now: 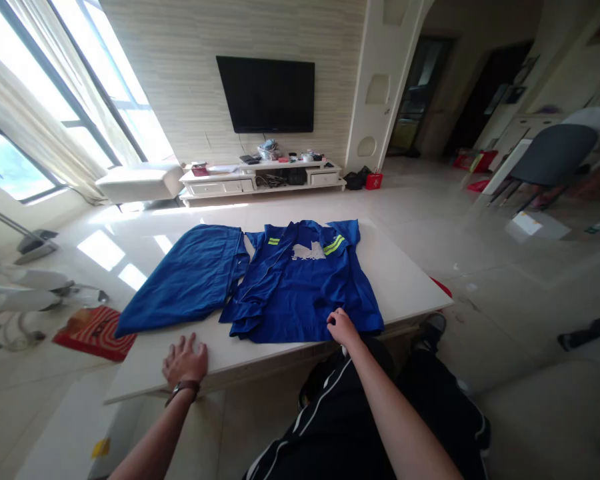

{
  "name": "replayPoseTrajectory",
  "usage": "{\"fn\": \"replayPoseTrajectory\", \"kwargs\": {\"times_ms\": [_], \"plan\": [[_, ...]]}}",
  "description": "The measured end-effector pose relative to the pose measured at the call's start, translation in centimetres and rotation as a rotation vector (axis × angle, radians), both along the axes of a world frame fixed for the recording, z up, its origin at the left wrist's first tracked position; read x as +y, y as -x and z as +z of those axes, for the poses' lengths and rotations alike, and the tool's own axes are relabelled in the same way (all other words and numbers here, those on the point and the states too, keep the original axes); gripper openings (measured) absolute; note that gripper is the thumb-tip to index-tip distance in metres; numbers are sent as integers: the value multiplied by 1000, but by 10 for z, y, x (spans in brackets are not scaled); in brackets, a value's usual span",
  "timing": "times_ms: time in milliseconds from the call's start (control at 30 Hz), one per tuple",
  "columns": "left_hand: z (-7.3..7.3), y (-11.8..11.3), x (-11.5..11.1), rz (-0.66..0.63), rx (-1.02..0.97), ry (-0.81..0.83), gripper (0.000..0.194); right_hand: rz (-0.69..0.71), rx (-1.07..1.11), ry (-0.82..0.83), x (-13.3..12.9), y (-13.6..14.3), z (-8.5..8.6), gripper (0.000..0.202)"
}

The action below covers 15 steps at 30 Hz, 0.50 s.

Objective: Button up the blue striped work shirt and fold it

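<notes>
A blue jacket (pixel 305 287) with yellow-green stripes lies spread on the white table (pixel 405 280), its front partly open over a pale printed patch. Left of it lie folded blue trousers (pixel 190 273), with the waistband toward the jacket. My left hand (pixel 185 360), a watch on its wrist, rests on the table's near edge below the trousers, fingers spread and holding nothing. My right hand (pixel 343 328) is at the jacket's lower front edge with its fingers curled together; whether cloth is pinched between them is too small to tell.
A red patterned bag (pixel 97 332) is on the floor left of the table. Farther back stand a white bench (pixel 140 181), a low cabinet (pixel 220 187) below a television (pixel 273 95), and a dark chair (pixel 555 157) at the right. My legs are close to the table's near side.
</notes>
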State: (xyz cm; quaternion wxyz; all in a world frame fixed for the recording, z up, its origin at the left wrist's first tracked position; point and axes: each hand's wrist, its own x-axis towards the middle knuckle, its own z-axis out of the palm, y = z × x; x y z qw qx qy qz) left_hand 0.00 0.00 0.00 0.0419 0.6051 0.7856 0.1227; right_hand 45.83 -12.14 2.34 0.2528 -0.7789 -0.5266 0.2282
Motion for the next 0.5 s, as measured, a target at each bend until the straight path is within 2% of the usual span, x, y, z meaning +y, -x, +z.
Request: {"fn": "replayPoseTrajectory", "kwargs": {"times_ms": [233, 500], "plan": [[0, 0, -1, 1, -5, -15, 60, -22, -13, -32, 1, 2, -1, 12], [-9, 2, 4, -45, 35, 45, 61, -168, -50, -163, 3, -1, 10, 15]]}}
